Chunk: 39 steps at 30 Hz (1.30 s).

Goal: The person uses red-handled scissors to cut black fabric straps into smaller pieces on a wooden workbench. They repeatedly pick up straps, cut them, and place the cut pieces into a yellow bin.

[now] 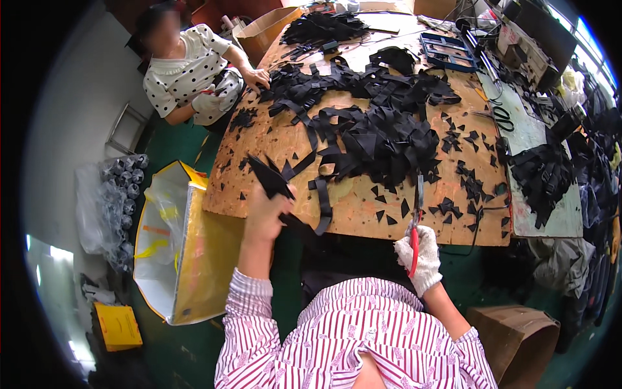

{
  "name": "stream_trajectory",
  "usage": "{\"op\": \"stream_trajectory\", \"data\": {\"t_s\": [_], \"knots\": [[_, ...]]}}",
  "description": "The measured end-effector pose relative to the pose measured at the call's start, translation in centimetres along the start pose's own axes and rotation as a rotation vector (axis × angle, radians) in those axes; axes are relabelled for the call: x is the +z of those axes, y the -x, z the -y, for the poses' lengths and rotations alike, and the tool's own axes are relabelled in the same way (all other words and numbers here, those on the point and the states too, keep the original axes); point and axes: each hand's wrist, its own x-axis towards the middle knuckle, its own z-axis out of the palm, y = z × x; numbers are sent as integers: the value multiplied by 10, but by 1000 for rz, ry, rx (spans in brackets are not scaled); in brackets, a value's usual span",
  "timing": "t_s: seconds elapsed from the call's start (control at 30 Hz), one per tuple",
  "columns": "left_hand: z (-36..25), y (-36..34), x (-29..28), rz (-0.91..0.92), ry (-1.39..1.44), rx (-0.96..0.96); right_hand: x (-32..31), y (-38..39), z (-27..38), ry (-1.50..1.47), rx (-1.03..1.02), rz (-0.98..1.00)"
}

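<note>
My bare left hand [264, 214] is closed around a piece of black webbing strap [267, 175], just over the table's near left edge; more black strap hangs below the fingers. A white knitted glove covers my right hand [426, 260], which grips red-handled scissors [414, 249]. Their metal blades point away from me, over the near edge of the wooden table [363, 223]. Beyond the blades lies a heap of black straps and fabric pieces [389, 142]. Small black triangular scraps [405, 207] are scattered around it.
Across the table's left side, a person in a dotted top [194, 65] handles black pieces. An open yellow bag [214, 266] stands left of me, a cardboard box [512, 337] right. Black-handled scissors [503, 117], a blue tray [447, 52] and a strap bundle [543, 178] lie right.
</note>
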Motion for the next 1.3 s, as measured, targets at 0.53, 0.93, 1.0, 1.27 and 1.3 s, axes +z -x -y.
{"op": "stream_trajectory", "data": {"t_s": [0.53, 0.93, 1.0, 1.27, 1.3], "knots": [[46, -161, 115, 649, -1451, 951, -7, 8, 5, -6, 100, -89], [51, -181, 105, 547, -1662, 997, -7, 2, -13, -130, 80, -122], [45, -178, 96, 491, -1504, 1037, -6, 2, -12, -121, 83, -109], [9, -104, 64, 307, -132, 7, -1, 5, -2, 29, 18, -37], [12, -89, 62, 273, 26, -54, 0, 4, -5, 66, -36, -16]]}}
